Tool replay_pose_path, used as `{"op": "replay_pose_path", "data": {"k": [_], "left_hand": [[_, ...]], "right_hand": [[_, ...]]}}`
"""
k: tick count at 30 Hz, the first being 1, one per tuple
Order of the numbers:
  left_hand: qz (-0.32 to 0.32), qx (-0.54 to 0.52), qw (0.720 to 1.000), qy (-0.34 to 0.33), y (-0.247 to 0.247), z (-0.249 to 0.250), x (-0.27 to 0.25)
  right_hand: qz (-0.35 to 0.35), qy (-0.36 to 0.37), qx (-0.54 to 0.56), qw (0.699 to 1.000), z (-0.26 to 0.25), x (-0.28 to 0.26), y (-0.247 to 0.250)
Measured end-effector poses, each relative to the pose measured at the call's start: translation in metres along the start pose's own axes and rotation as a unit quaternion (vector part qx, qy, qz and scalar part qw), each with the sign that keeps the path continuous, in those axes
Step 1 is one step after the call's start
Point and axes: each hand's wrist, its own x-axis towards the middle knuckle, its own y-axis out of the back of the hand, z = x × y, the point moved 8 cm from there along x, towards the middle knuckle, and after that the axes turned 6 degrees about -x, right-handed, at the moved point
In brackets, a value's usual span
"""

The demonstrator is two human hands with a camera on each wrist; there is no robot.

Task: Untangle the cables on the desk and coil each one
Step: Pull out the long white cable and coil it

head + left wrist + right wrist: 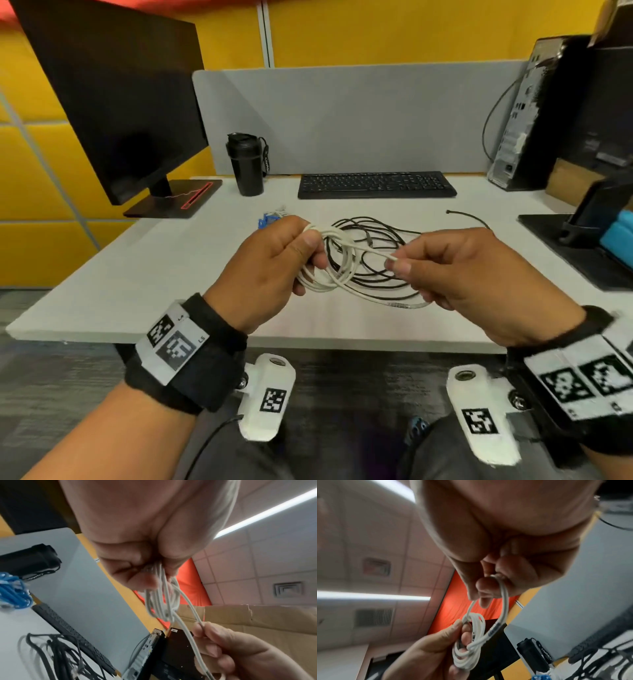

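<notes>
Pinching the white cable (337, 270)'s bundled loops above the desk (137, 274), the left hand (263, 270) anchors them while the right hand (469, 274) pinches the loose tail, which stretches rightward from the coil.

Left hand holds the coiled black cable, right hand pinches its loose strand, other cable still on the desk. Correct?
Not quite: the coil in the left hand is the white round cable, not black, as the head view shows. The right hand does pinch its loose strand. The thin black cable lies on the white desk.
</notes>
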Motion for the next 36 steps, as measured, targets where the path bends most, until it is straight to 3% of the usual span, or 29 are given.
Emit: {"op": "replay_pose_path", "data": {"k": [5, 9, 11, 13, 16, 18, 20, 21, 23, 26, 31, 36], "left_hand": [[-0.067, 0.058, 0.995, 0.048, 0.008, 0.000, -0.002], [-0.058, 0.168, 0.984, 0.008, 0.023, 0.012, -0.002], [-0.009, 0.084, 0.996, 0.037, 0.032, 0.010, -0.002], [0.019, -0.094, 0.992, 0.087, 0.032, 0.006, -0.004], [0.000, -0.314, 0.942, 0.121, 0.012, 0.010, -0.007], [-0.028, -0.376, 0.919, 0.116, -0.003, 0.015, -0.008], [-0.032, -0.380, 0.918, 0.107, -0.013, 0.015, -0.009], [-0.026, -0.363, 0.926, 0.102, -0.015, 0.014, -0.008], [-0.013, -0.307, 0.948, 0.086, -0.017, 0.013, -0.008], [-0.030, -0.188, 0.981, 0.045, -0.022, 0.015, -0.008], [-0.061, -0.061, 0.996, -0.004, -0.023, 0.021, -0.010], [-0.058, -0.142, 0.988, 0.014, -0.027, 0.018, -0.011]], "right_hand": [[0.056, 0.068, -0.099, 0.991, -0.015, -0.004, 0.013], [0.032, 0.059, -0.073, 0.995, -0.014, -0.004, 0.008], [0.002, 0.068, -0.079, 0.995, -0.015, -0.005, -0.003], [0.002, 0.108, -0.121, 0.987, -0.015, -0.007, -0.009], [0.100, 0.187, -0.240, 0.947, -0.025, -0.011, -0.008], [0.165, 0.223, -0.248, 0.928, -0.030, -0.016, -0.006], [0.207, 0.231, -0.204, 0.929, -0.030, -0.020, -0.002], [0.206, 0.209, -0.145, 0.945, -0.026, -0.019, -0.001], [0.150, 0.129, 0.035, 0.980, -0.015, -0.012, -0.007], [0.031, 0.012, 0.235, 0.971, 0.000, -0.008, -0.028], [-0.034, -0.052, 0.360, 0.931, 0.007, -0.009, -0.038], [-0.075, -0.083, 0.362, 0.925, 0.006, -0.010, -0.038]]}}
